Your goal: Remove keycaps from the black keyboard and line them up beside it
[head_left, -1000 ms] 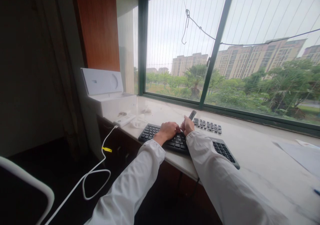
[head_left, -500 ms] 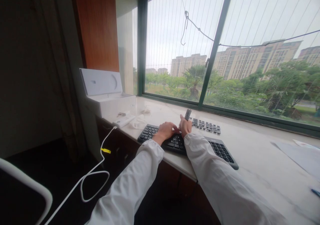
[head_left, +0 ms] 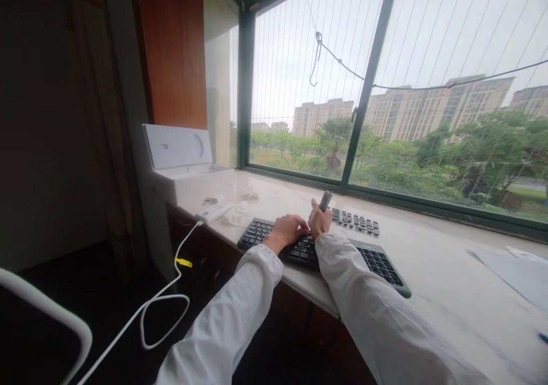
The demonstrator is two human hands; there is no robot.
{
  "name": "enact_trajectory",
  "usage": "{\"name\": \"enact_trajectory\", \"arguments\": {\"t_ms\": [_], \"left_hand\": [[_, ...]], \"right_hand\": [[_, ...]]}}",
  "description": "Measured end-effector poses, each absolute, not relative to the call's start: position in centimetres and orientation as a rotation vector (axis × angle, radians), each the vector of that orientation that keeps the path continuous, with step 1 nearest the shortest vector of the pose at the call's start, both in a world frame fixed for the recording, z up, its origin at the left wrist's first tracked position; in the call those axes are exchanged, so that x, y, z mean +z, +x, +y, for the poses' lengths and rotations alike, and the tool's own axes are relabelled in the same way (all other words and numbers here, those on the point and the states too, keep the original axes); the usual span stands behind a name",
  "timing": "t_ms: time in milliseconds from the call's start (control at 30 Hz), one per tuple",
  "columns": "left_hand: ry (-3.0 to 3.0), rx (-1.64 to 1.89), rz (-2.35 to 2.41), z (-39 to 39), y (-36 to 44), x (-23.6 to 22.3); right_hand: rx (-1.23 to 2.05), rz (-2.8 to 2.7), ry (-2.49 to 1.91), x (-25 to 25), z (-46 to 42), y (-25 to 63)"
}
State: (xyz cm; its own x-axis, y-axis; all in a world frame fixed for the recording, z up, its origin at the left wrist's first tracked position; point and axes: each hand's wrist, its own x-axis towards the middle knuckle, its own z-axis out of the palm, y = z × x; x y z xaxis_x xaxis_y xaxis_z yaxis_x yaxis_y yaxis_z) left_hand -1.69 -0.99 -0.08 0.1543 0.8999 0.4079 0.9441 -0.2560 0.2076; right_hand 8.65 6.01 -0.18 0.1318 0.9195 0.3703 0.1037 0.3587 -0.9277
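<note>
A black keyboard (head_left: 299, 249) lies on the white marbled countertop, with part of its right section showing bare sockets without keycaps. My right hand (head_left: 319, 220) is closed in a fist around a dark grey stick-like handle (head_left: 326, 200), whose top end sticks up past the thumb. The handle's lower end is hidden by my hands. My left hand (head_left: 289, 228) rests over the middle of the keyboard, its fingers bent and drawn together beside my right hand. What its fingertips hold, if anything, is hidden. Loose black keycaps (head_left: 357, 221) lie in rows behind the keyboard.
An open white box (head_left: 192, 184) stands at the left rear. Before it are a white device (head_left: 213, 211) with a white cable (head_left: 171, 282) hanging off the counter, and crumpled clear plastic (head_left: 240, 215). Paper sheets (head_left: 509, 273) lie right; a window runs behind.
The view has tilted up slightly, so everything sits a little lower. Both hands stay at the same part of the keyboard, and the right hand keeps hold of the handle.
</note>
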Motion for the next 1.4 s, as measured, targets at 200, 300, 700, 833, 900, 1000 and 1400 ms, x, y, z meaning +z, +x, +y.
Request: {"name": "enact_trajectory", "arguments": {"t_ms": [200, 300, 700, 833, 900, 1000, 1400], "left_hand": [[-2.353, -0.743, -1.796, -1.3, -1.7, 0.1], [-2.264, -0.844, -1.825, -1.5, -1.8, 0.4], [-1.999, -0.717, -1.891, -2.1, -2.3, 0.7], [-2.008, -0.739, -1.892, -2.5, -2.2, 0.6], [-2.022, -0.753, -1.891, -2.6, -2.2, 0.5], [-2.044, -0.78, -1.879, -2.6, -2.1, 0.5], [-2.111, -0.781, -1.817, -3.0, -2.6, 2.2]], "right_hand": [[0.433, -1.349, -1.247, 1.4, 5.6, 9.9], [0.291, -1.52, -1.306, 2.6, 5.3, 11.4], [0.45, -2.12, -1.187, 2.4, 5.5, 12.3], [0.509, -2.132, -1.144, 2.0, 6.0, 12.4], [0.525, -2.127, -1.159, 1.9, 6.3, 12.4], [0.537, -2.128, -1.159, 1.8, 6.5, 12.4], [0.204, -2.124, -1.272, 3.8, 5.2, 17.8]]}}
